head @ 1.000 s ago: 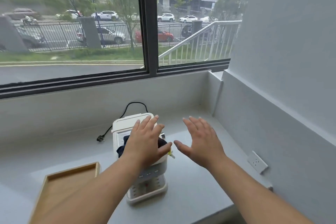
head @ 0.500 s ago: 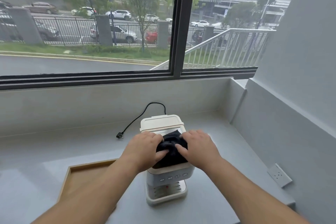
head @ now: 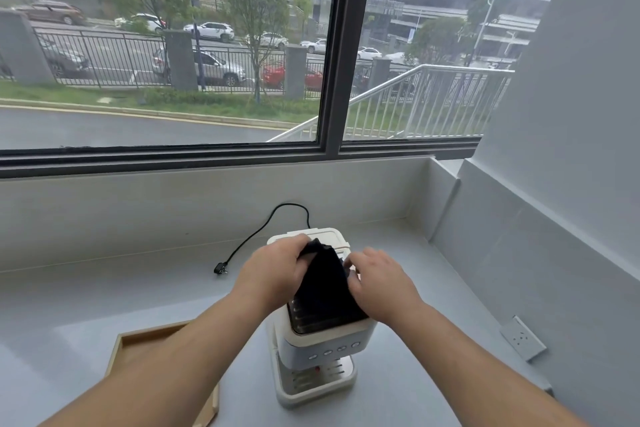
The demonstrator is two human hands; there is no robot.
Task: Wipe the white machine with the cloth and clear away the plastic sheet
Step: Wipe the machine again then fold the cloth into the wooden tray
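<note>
The white machine (head: 323, 345) stands on the grey counter (head: 415, 322), with a row of buttons on its front and a drip grid at its foot. A dark cloth (head: 325, 282) lies spread over its top. My left hand (head: 273, 270) pinches the cloth's far left corner, lifted a little. My right hand (head: 377, 279) grips the cloth's right edge. I cannot make out a plastic sheet; the hands and cloth cover most of the machine's top.
A shallow wooden tray (head: 138, 345) sits left of the machine, partly under my left forearm. The machine's black cord and plug (head: 221, 267) trail back left. A wall socket (head: 523, 338) is on the right wall. A window ledge rises behind.
Both hands went from hovering open over the machine to gripping the cloth. The bunched cloth is now pulled out flat and its far corner raised. The view shifted so the machine sits more central.
</note>
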